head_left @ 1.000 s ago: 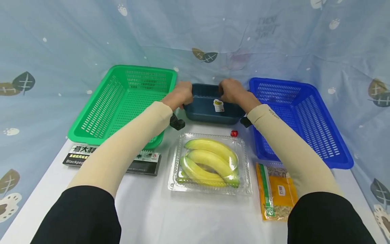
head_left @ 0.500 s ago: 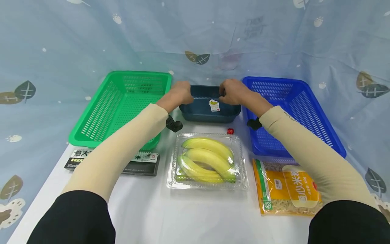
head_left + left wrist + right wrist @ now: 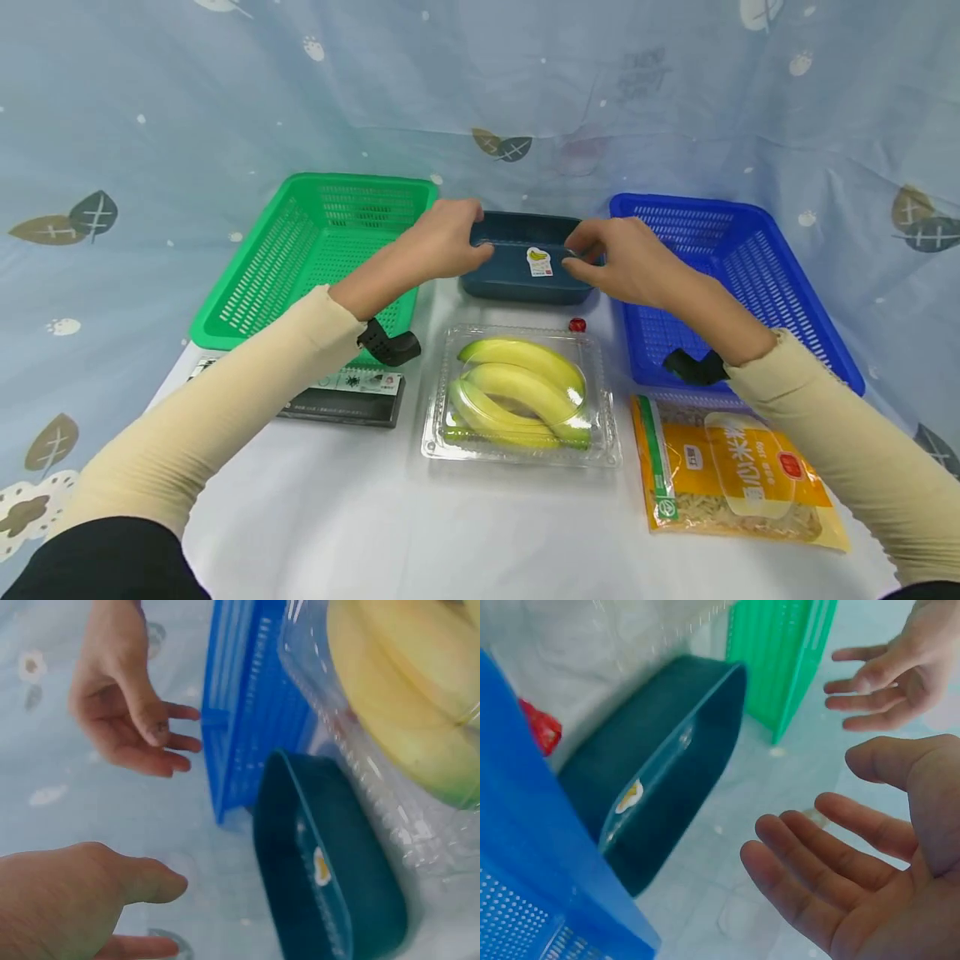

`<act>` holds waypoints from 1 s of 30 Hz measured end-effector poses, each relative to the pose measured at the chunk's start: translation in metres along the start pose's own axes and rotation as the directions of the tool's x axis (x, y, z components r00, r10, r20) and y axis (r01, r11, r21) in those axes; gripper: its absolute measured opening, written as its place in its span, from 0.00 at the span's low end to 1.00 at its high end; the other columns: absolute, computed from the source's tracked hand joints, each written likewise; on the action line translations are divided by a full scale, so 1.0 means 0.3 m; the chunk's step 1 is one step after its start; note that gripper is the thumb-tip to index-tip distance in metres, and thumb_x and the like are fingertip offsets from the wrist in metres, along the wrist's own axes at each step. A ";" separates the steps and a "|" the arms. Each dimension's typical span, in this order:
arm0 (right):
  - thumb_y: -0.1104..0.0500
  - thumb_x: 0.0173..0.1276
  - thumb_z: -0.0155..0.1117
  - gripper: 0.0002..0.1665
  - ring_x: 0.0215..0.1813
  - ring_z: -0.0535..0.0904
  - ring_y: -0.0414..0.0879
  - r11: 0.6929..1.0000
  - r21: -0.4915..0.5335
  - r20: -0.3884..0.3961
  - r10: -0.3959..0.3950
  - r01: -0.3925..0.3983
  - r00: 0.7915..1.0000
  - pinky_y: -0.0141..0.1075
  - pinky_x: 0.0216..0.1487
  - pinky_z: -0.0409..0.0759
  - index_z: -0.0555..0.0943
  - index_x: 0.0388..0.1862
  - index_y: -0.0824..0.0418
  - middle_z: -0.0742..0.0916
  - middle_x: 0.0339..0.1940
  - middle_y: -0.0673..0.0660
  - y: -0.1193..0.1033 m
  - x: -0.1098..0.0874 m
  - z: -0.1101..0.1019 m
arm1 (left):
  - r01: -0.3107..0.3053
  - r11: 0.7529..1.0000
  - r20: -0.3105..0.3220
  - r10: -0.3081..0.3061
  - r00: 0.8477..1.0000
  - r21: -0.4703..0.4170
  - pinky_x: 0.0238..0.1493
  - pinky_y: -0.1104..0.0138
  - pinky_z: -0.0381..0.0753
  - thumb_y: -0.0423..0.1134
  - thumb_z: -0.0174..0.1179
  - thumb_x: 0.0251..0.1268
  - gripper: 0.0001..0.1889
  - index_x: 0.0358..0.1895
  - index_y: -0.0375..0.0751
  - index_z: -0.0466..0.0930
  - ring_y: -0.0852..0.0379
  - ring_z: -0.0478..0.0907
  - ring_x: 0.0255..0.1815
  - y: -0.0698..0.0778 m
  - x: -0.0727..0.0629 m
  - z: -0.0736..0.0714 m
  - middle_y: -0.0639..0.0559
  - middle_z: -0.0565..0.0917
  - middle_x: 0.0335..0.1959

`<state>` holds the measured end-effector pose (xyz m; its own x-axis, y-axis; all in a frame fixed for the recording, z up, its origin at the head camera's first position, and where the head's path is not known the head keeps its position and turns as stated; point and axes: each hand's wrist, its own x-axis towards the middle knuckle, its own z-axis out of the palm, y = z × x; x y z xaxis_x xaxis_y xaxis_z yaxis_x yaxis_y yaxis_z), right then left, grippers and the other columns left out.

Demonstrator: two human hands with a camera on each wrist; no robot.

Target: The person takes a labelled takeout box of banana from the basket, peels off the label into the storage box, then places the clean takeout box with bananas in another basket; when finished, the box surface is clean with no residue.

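A dark teal plastic bin (image 3: 510,287) stands at the back between two baskets, a small banana sticker (image 3: 538,262) on its inner wall. Above its left end is my left hand (image 3: 446,239), fingers and thumb spread, holding nothing. Over the bin's right end hovers my right hand (image 3: 630,258), its fingers loosely bent and apart from the thumb. Both wrist views show a gap between the hands and the bin (image 3: 352,862). In the right wrist view my right hand (image 3: 855,877) has bare fingers and palm.
A green basket (image 3: 247,287) stands left and a blue basket (image 3: 795,300) right. In front of the bin lie a clear box of bananas (image 3: 517,396) and a small red item (image 3: 577,325). A dark package (image 3: 345,404) lies left, an orange food bag (image 3: 735,475) right.
Both hands have let go of the bin's ends and lifted, their fingers opening. The forearms have spread outward, showing more of the orange bag. The bin looks unmoved since half a second ago.
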<state>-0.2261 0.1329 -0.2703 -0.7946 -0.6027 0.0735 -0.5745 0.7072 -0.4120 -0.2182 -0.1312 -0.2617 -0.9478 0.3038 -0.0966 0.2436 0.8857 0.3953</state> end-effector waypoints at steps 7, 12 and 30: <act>0.57 0.71 0.66 0.15 0.46 0.84 0.52 0.999 0.001 -0.086 -0.051 0.051 0.995 0.49 0.44 0.83 0.84 0.52 0.63 0.87 0.47 0.59 -0.011 -0.110 0.004 | -0.083 0.996 -0.112 0.084 0.990 0.015 0.54 0.52 0.77 0.46 0.60 0.71 0.29 0.69 0.36 0.67 0.45 0.74 0.61 0.021 -0.125 -0.010 0.41 0.76 0.63; 0.57 0.71 0.67 0.14 0.45 0.84 0.50 0.998 0.011 -0.133 -0.052 0.054 0.990 0.48 0.44 0.85 0.84 0.51 0.61 0.88 0.46 0.56 -0.024 -0.164 0.001 | -0.125 0.992 -0.157 0.121 0.980 -0.014 0.50 0.55 0.79 0.44 0.61 0.71 0.28 0.69 0.36 0.68 0.48 0.76 0.57 0.025 -0.196 -0.007 0.43 0.78 0.59; 0.58 0.70 0.68 0.15 0.43 0.84 0.49 0.994 0.054 -0.215 -0.082 0.096 0.973 0.46 0.40 0.86 0.84 0.54 0.59 0.87 0.49 0.54 -0.089 -0.319 0.067 | -0.225 0.967 -0.299 0.181 0.937 -0.117 0.44 0.57 0.81 0.40 0.63 0.69 0.23 0.64 0.39 0.74 0.52 0.81 0.52 0.014 -0.393 0.077 0.46 0.84 0.51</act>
<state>-0.1308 0.1645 -0.2845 -0.7684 -0.5651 0.3003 -0.6364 0.6254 -0.4515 -0.1008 -0.1553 -0.2698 -0.9053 0.3405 0.2540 0.4245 0.7474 0.5110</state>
